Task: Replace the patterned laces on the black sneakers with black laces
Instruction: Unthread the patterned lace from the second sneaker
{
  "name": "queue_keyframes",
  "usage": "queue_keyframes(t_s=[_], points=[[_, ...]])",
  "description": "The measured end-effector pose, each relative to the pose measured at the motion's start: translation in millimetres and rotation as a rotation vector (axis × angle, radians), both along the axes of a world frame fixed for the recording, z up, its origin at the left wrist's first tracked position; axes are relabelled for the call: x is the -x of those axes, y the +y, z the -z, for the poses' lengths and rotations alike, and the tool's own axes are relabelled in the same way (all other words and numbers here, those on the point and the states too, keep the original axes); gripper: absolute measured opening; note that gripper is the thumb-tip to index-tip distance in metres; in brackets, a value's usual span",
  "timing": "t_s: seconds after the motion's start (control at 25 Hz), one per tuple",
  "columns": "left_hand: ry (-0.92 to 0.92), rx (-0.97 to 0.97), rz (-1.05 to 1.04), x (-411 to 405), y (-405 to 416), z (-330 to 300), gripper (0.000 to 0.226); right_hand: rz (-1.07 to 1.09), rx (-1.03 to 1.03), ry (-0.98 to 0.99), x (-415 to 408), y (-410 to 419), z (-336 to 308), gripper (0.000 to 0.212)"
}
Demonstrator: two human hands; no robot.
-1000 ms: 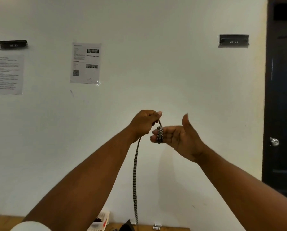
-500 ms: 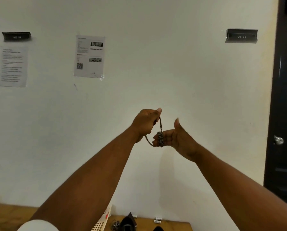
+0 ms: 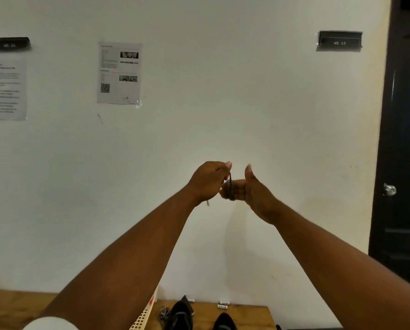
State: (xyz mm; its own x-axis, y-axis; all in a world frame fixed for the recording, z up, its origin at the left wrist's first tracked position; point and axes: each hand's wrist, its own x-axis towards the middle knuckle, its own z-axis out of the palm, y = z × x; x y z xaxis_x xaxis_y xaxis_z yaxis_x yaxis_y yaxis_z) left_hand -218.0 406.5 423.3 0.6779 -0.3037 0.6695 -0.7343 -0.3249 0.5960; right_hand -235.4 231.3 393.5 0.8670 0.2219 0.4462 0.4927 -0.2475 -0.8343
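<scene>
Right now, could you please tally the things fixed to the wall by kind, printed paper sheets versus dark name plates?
Printed paper sheets: 2, the left sheet and the sheet with the QR code.
Dark name plates: 2, the left plate and the WS 13 plate.
Total: 4.

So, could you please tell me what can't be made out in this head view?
- Black sneakers: cut off by the bottom edge; eyelets unseen.
- Patterned lace: coiled round the right hand fingers; motion blur hides the turn count. The left hand covers where it pinches the lace.
- Wall papers: text too small to read.
- Small items on the wooden table: too small to identify.
</scene>
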Motion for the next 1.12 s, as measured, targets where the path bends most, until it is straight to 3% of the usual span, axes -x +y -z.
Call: queue_keyframes(t_s=[0.08, 0.16, 0.24, 0.32, 0.4, 0.56, 0.68, 0.8, 0.96, 1.12], points=[[0.024, 0.007, -0.003, -3, 1, -4, 0.050, -0.150, -0.030, 0.035, 12, 0, 9, 0.101], [0.194, 0.148, 0.106, -9, 0, 0, 0.044, -0.297, -0.134, -0.007, 28, 6, -7, 0.104], [0.406, 0.324, 0.242, -5, -8, 7, 0.033, -0.324, -0.248, -0.054, 37, 13, -32, 0.106], [0.466, 0.383, 0.295, 2, -21, 15, 0.030, -0.274, -0.364, -0.071, 32, 14, -52, 0.104], [0.332, 0.266, 0.206, 5, -28, 17, 0.028, -0.184, -0.385, -0.068, 22, 9, -57, 0.100], [-0.140, -0.136, -0.154, -2, -17, 15, 0.021, 0.139, -0.051, -0.106, 3, -6, -35, 0.073], [-0.247, -0.131, -0.271, -5, -2, 14, 0.015, 0.147, 0.152, -0.134, 0, -9, -13, 0.054], [-0.093, 0.014, -0.156, -15, 3, 26, 0.006, 0.120, 0.231, -0.010, 1, -6, -2, 0.041], [0.339, 0.139, 0.253, -18, 3, 49, 0.026, 0.069, 0.188, 0.040, 4, 2, 1, 0.043], [0.434, 0.257, 0.293, -21, -5, 62, 0.023, 0.141, 0.240, -0.030, 0, 6, 6, 0.054]])
